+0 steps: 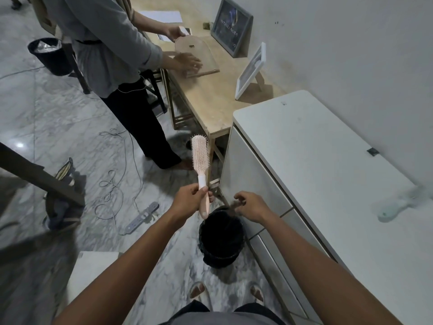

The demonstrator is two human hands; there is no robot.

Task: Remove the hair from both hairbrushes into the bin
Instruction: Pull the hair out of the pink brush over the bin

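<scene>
My left hand grips the handle of a pink hairbrush, held upright with its bristles facing me. My right hand pinches a small brown clump of hair just above the black bin, which stands on the floor below both hands and is lined with a black bag. A second hairbrush, pale mint green, lies on the white cabinet top to my right, apart from both hands.
Another person stands at a wooden table ahead, handling a wooden board. Cables and a power strip lie on the marble floor to the left. A second dark bin stands far left. Two picture frames lean on the table.
</scene>
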